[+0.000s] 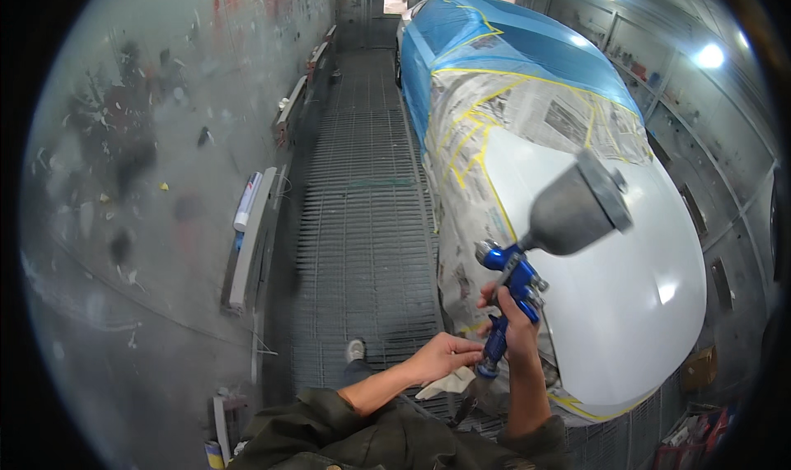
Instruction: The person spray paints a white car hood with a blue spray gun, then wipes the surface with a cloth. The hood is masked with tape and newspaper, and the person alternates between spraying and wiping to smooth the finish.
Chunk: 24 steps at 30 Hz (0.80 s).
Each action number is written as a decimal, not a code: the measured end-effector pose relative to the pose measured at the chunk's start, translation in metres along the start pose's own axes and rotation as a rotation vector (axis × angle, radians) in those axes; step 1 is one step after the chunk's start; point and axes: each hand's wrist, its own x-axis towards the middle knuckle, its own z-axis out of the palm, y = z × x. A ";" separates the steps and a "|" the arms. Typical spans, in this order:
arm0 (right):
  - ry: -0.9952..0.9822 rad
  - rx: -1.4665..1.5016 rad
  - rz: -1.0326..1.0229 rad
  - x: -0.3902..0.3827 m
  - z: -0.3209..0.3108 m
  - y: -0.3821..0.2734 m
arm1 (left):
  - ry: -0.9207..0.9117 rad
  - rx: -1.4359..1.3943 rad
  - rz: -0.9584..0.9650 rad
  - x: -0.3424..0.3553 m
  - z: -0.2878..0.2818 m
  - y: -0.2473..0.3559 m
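My right hand is wrapped round the handle of a blue spray gun. A grey paint cup sits tilted on top of the gun, above the bare white hood of a car. Close to the lower end of the handle, my left hand is closed, its fingertips pinched together. A pale cloth hangs from under those fingers; whether they also touch the gun I cannot tell. The air hose runs down from the handle toward my dark jacket.
Newspaper and yellow tape cover the car's side, with blue film over its cabin. A slatted grate floor runs along the car. Ledges on the stained left wall hold a white tube. At right lies a cardboard box.
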 end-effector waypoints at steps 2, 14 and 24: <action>-0.041 -0.081 0.029 0.054 0.043 0.022 | 0.095 -0.037 0.034 0.000 -0.057 0.001; -0.051 -0.191 0.258 0.246 0.211 0.088 | 0.225 -0.166 -0.057 0.005 -0.277 0.033; -0.183 -0.133 0.265 0.321 0.204 0.105 | 0.677 0.195 0.051 0.044 -0.355 0.114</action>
